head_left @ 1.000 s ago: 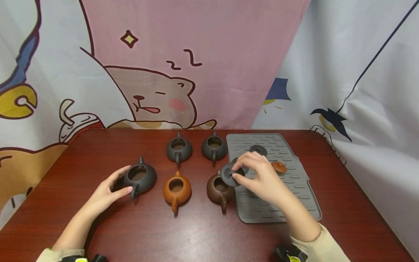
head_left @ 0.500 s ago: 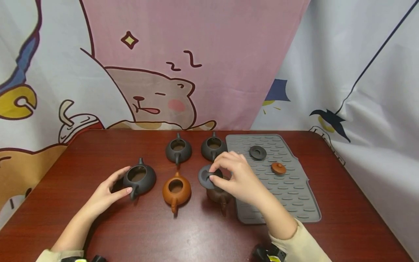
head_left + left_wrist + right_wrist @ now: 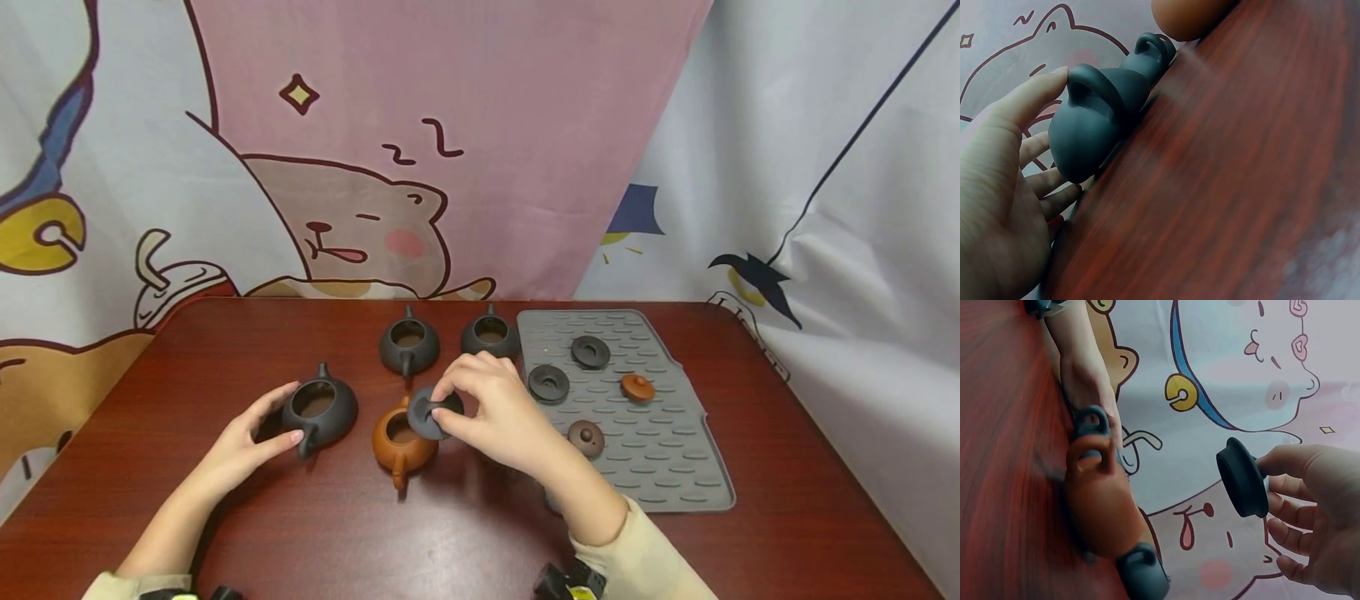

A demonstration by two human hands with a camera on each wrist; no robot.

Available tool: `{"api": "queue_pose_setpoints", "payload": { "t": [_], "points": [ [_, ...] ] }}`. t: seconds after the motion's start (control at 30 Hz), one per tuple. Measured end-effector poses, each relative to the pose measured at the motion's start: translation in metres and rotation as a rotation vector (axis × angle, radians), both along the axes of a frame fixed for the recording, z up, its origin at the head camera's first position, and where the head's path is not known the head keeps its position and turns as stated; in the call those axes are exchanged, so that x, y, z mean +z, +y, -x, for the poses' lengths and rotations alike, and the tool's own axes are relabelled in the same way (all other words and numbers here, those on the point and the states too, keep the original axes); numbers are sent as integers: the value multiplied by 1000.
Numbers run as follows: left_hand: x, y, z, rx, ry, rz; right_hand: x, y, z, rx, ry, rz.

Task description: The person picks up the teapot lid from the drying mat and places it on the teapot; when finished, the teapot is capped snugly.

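Observation:
My left hand [image 3: 247, 433] holds a dark grey teapot [image 3: 341, 410] at the table's left; in the left wrist view the thumb touches its handle [image 3: 1099, 94] and the other fingers lie along its far side. That pot's mouth is uncovered. My right hand [image 3: 501, 417] pinches a dark grey lid [image 3: 424, 414] by its knob, above the right edge of an orange teapot [image 3: 390, 454]. In the right wrist view the lid [image 3: 1241, 480] is tilted and apart from every pot. The brown teapot is hidden beneath the right hand and forearm.
Two lidless dark teapots, one on the left [image 3: 420, 350] and one on the right [image 3: 501, 343], stand at the back. A grey mat [image 3: 667, 450] on the right bears two dark lids [image 3: 590, 352], an orange lid [image 3: 638, 387] and a brown lid [image 3: 586, 438].
My right hand has carried the dark lid leftward from the mat's edge, past the brown teapot, to over the orange one. The left hand and its teapot stay in place.

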State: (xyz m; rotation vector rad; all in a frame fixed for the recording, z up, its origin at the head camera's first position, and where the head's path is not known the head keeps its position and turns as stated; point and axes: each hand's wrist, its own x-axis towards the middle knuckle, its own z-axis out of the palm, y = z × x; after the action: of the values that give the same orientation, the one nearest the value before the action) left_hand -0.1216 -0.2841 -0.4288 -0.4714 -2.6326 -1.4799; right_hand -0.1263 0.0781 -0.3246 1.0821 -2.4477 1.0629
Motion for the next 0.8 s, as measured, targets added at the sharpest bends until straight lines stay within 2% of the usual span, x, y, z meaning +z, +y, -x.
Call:
{"api": "queue_pose_setpoints", "payload": {
  "t": [0.43, 0.8],
  "points": [
    [-1, 0, 0, 8, -12, 6, -3, -34, 2, -6, -20, -43],
    [0, 0, -1, 7, -16, 7, -7, -65, 8, -35, 10, -86]
  ]
}}
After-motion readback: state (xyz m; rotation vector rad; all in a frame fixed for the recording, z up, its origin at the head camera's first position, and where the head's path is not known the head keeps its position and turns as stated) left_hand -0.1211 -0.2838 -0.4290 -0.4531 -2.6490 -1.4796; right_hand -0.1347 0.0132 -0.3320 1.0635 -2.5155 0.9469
